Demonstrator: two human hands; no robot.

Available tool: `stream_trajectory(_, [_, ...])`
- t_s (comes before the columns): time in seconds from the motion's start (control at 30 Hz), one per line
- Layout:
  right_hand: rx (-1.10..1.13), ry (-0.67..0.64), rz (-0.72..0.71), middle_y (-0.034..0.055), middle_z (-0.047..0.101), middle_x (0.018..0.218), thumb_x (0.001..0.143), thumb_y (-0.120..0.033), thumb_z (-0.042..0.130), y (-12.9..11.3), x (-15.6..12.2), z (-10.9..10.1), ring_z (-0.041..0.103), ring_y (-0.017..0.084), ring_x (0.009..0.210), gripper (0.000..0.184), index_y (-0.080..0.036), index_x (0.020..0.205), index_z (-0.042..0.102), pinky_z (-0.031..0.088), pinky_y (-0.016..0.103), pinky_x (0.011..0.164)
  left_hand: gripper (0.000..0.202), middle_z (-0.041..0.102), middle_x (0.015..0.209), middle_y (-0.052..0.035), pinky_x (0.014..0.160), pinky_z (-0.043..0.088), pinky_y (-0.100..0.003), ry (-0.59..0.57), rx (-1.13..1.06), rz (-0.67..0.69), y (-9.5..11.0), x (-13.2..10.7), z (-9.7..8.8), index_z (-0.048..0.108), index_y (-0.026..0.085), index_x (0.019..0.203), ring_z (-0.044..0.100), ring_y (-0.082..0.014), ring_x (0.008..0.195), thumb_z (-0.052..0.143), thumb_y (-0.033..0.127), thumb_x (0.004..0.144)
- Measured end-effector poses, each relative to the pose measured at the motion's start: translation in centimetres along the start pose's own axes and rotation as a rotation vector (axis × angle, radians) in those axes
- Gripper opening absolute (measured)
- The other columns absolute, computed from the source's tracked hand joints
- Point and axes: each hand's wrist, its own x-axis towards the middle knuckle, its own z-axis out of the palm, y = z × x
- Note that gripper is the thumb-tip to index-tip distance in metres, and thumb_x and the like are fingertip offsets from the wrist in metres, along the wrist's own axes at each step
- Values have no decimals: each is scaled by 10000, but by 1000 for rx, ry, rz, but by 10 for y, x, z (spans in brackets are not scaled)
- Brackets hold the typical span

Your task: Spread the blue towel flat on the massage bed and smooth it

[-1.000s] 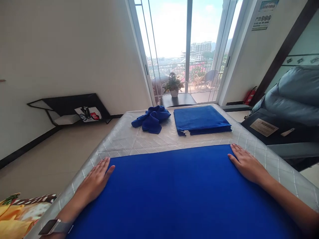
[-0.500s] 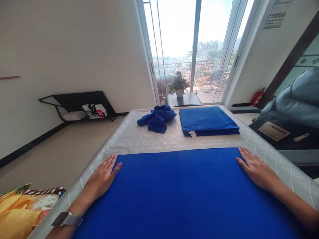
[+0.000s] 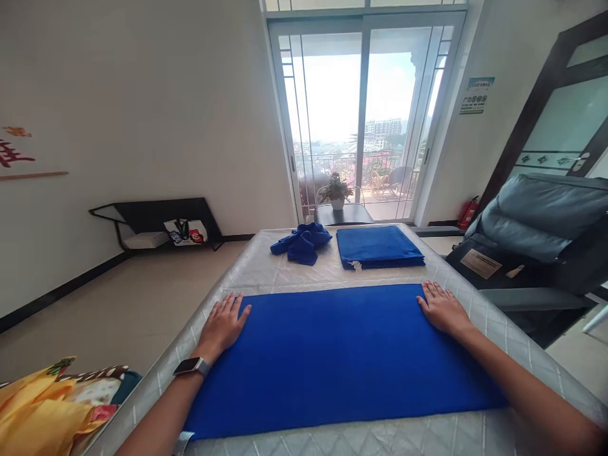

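Note:
A blue towel (image 3: 332,354) lies spread out flat on the pale quilted mattress (image 3: 389,434). My left hand (image 3: 223,324) rests palm down at its far left corner, fingers stretched out. Over the far right corner lies my right hand (image 3: 444,309), flat as well, with the thumb on the cloth. A small white tag (image 3: 184,438) shows at the near left corner. Beyond the spread towel, a crumpled blue towel (image 3: 304,243) sits on the left. Beside it on the right is a neat stack of folded blue towels (image 3: 377,246) with white labels at its front edge.
Yellow patterned fabric (image 3: 42,405) is heaped at the lower left beside the mattress. A dark recliner (image 3: 536,221) stands close on the right. Past the far end are a chair with a potted plant (image 3: 337,193) and a sliding glass door (image 3: 365,126). A black rack (image 3: 166,218) stands by the left wall.
The camera view has tilted up and drawn back, so the towel's near edge now shows. Both hands stay flat at the towel's far corners, and the towel looks unmoved.

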Motion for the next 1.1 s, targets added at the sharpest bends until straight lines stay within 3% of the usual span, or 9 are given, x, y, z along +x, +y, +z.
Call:
stream_trajectory(0.1, [-21,141,-94,149,370,1574,997,-285,256,-28,-9,-16,276,266,1488,587,-33,1503,418,171,475,1230,516,526,1463,-193,1206,258,-496,92,-49,92,29,-3,-26,566,75,1333,427,-317,1410,304,299,949])
stream_trajectory(0.23, [189,142,-291,130,395,1564,1028,-317,229,-105,-22,-41,314,233,1473,576,-70,1513,419,228,406,1219,373,695,1113,-177,1023,454,-472,77,-145,154,92,4,-42,653,161,988,631,-310,1108,288,229,965])
stream_trajectory(0.3, [309,107,-390,118,400,1563,1038,-345,227,-149,-25,-48,313,224,1474,580,-81,1523,405,225,390,1221,325,700,1000,-147,942,493,-446,65,-174,185,132,11,-38,627,180,935,653,-289,993,305,216,966])
stream_trajectory(0.4, [412,56,-447,125,379,1574,1036,-345,249,-201,-22,-48,286,225,1485,578,-71,1521,403,206,390,1225,244,691,1019,-120,929,500,-399,46,-241,237,192,18,-24,599,180,969,651,-252,988,355,190,950])
stream_trajectory(0.53, [426,-17,-423,114,306,1605,1023,-299,247,-227,-16,-31,225,206,1506,576,-80,1543,360,173,395,1228,259,654,1237,-115,1058,438,-371,24,-335,302,236,17,-3,557,176,1164,596,-221,1185,397,229,968])
stream_trajectory(0.6, [424,-18,-428,106,281,1614,1021,-289,224,-227,-16,-24,204,198,1512,585,-76,1555,331,148,392,1232,301,619,1315,-127,1102,405,-390,18,-372,306,240,15,4,521,177,1240,561,-226,1252,377,257,988])
stream_trajectory(0.77, [429,-13,-412,99,270,1621,1027,-342,196,-225,-16,-23,185,193,1516,611,-65,1557,317,107,379,1237,261,662,1190,-127,1076,433,-408,-8,-409,291,235,15,6,530,180,1169,608,-236,1171,355,253,989])
stream_trajectory(0.93, [409,-77,-385,93,228,1635,1032,-413,174,-224,-14,-25,156,196,1523,645,-78,1572,282,93,388,1236,290,619,1322,-131,1162,353,-394,-47,-388,315,230,15,2,506,182,1216,565,-208,1269,322,235,998])
stream_trajectory(1.1, [344,-135,-342,61,176,1653,1031,-471,151,-187,-8,-20,110,180,1530,669,-123,1599,210,71,390,1238,347,483,1498,-187,1194,302,-448,-112,-341,224,189,14,3,465,160,1281,442,-248,1407,330,293,991])
